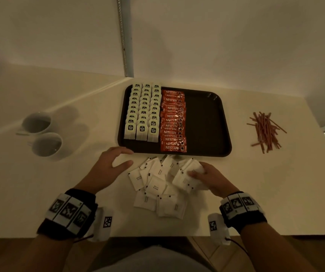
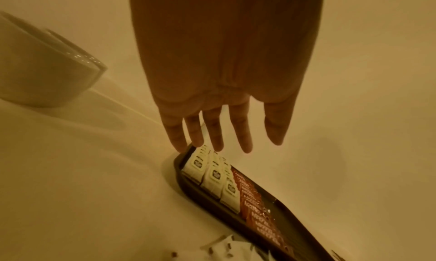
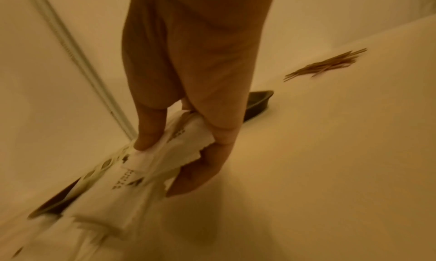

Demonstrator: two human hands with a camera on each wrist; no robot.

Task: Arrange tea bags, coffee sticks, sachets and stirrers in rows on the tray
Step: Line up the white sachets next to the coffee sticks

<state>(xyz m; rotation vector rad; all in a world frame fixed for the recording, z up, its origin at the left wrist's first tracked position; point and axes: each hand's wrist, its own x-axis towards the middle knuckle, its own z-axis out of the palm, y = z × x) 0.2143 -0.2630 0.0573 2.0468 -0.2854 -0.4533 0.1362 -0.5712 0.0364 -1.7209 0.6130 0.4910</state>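
Tea bags (image 1: 142, 112) + coffee sticks (image 1: 173, 120) done on tray (image 1: 206, 122), right hand (image 1: 208, 178) grabbing sachets (image 1: 157, 185), left hand (image 1: 108, 165) open/empty, stirrers (image 1: 265, 130) still mid-right on worktop.

— How many cups (image 1: 42, 134) on the table?
— Two, both white. One dark tray (image 1: 208, 122).
— Tea bags (image 1: 143, 112)?
— Three rows of about ten each.
— Coffee sticks (image 1: 173, 120)?
— One overlapping column; too packed to count exactly. The sachets (image 1: 161, 185) and stirrers (image 1: 265, 132) each lie in one loose heap, uncountable.
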